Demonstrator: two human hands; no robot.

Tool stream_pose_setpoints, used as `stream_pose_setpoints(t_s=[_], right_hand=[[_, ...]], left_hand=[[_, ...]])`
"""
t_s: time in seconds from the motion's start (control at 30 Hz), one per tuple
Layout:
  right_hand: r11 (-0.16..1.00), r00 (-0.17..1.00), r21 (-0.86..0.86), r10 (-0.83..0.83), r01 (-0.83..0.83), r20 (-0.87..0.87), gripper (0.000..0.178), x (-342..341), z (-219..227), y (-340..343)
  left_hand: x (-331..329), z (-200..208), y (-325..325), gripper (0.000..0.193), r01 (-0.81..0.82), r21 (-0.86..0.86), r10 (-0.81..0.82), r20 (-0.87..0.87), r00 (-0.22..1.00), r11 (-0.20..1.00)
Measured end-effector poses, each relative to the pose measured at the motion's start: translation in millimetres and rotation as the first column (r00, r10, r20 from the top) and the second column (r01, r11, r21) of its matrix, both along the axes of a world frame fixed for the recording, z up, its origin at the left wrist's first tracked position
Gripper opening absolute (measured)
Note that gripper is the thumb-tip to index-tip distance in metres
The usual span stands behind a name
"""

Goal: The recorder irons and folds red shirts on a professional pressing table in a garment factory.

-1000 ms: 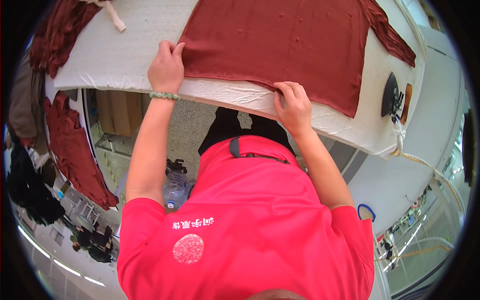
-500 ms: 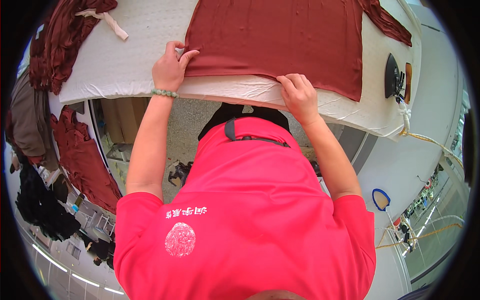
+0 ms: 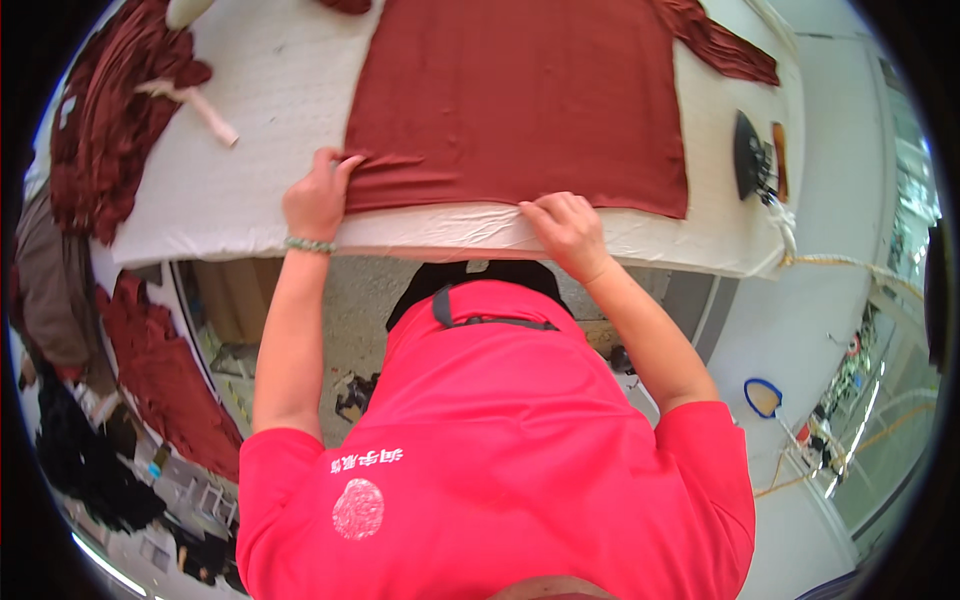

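Note:
A dark red knit garment (image 3: pixel 520 100) lies spread on a white padded ironing table (image 3: pixel 250 90), its lower hem along the near edge. My left hand (image 3: pixel 316 198) grips the garment's near left corner between thumb and fingers, and small creases run inward from there. Further right, my right hand (image 3: pixel 570 232) pinches the hem near its middle, fingertips bent over the table's edge. A long sleeve (image 3: pixel 725 48) of the garment stretches out at the far right.
A black iron (image 3: pixel 750 155) with a cord rests at the table's right side. Crumpled dark red garments (image 3: pixel 110 130) are heaped at the left, a pale strip (image 3: pixel 205 110) beside them. Another red garment (image 3: pixel 165 350) and dark clothes (image 3: pixel 85 450) hang lower left.
The view has shifted, so the table sits lower in it. My left thumb and fingers have closed on the garment's corner, and creases now spread from them. My right hand stays on the hem.

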State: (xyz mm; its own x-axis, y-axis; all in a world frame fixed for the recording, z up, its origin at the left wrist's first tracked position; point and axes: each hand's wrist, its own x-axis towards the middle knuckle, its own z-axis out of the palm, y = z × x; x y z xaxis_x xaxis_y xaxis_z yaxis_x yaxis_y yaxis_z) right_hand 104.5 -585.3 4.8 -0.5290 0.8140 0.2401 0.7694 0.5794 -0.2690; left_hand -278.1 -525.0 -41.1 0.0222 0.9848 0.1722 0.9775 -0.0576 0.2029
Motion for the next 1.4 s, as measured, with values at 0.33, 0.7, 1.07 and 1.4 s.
stream_pose_setpoints(t_s=[0.33, 0.7, 1.07, 1.4], right_hand=[[0.543, 0.523, -0.174, -0.839, 0.821, -0.151, 0.02, 180, 5, -28], [0.173, 0.4, -0.948, -0.915, 0.268, -0.054, 0.029, 265, -3, -12], [0.224, 0.528, -0.954, -0.845, 0.199, -0.088, 0.029, 260, -6, -18], [0.364, 0.659, -0.836, -0.752, 0.41, -0.005, 0.027, 293, 21, 5]], left_hand=[[172, 49, -20, 0.036, 0.459, 0.159, -0.483, 0.392, 0.783, 0.874], [249, 13, -25, 0.071, 0.492, -0.136, -0.484, 0.089, 0.871, 0.86], [254, 19, -31, 0.076, 0.462, -0.103, -0.444, 0.16, 0.882, 0.881], [256, 16, -70, 0.079, 0.208, 0.046, -0.212, 0.158, 0.964, 0.977]])
